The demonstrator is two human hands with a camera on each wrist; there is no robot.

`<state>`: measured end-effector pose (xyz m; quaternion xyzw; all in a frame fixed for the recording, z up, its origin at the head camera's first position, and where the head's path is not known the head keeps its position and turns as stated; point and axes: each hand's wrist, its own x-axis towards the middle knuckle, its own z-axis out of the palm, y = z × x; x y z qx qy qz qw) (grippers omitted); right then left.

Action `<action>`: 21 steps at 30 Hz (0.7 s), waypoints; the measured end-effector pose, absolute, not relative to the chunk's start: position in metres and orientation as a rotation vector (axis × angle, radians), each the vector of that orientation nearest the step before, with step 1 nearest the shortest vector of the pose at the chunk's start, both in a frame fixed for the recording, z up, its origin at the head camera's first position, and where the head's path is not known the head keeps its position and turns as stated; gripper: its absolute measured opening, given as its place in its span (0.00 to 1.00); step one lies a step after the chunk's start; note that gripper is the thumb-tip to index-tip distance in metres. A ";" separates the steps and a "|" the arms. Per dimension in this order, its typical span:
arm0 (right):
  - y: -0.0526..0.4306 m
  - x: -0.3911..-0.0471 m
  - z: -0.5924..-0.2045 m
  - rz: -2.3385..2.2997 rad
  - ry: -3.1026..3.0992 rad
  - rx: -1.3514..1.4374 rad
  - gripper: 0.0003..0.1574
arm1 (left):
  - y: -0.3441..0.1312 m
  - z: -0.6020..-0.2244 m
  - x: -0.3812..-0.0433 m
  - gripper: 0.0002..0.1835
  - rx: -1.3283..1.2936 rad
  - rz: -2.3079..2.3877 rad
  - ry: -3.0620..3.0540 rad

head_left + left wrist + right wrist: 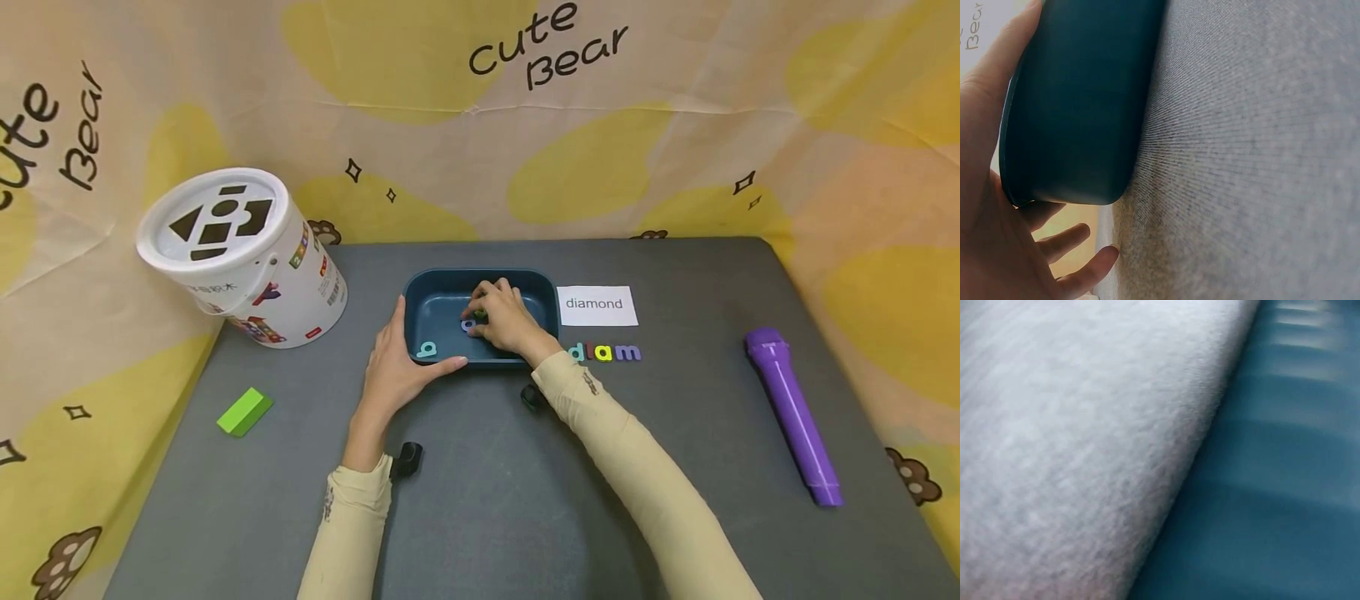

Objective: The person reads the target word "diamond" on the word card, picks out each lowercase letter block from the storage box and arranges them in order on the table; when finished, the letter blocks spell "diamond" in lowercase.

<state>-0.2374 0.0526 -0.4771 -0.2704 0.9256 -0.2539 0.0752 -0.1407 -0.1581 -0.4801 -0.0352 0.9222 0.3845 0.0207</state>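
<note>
Left hand at the near left corner of the tray — fingers straight and relaxed along the outside, thumb stretched out by the front wall. Right hand inside the tray, fingers bent down over a green piece and a blue piece; cannot tell whether pinching or merely touching. Teal letter in the tray's near left corner. To the right, card reading "diamond" — row of letters just below, partly behind the sleeve. Tub and green block on the left, purple tube far right.
</note>
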 end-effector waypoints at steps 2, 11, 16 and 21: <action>0.054 -0.236 -0.476 -0.784 2.780 -0.831 0.13 | -0.158 -0.480 -0.141 0.76 -0.111 1.186 2.860; 0.074 -0.219 -0.461 -1.132 2.697 -0.811 0.15 | -0.158 -0.480 -0.141 0.76 -0.109 1.184 2.860; 0.095 -0.210 -0.453 -1.445 2.653 -0.766 0.10 | -0.158 -0.481 -0.140 0.76 -0.114 1.178 2.865; 0.128 -0.201 -0.449 -1.618 2.648 -0.630 0.07 | -0.158 -0.480 -0.140 0.77 -0.116 1.171 2.863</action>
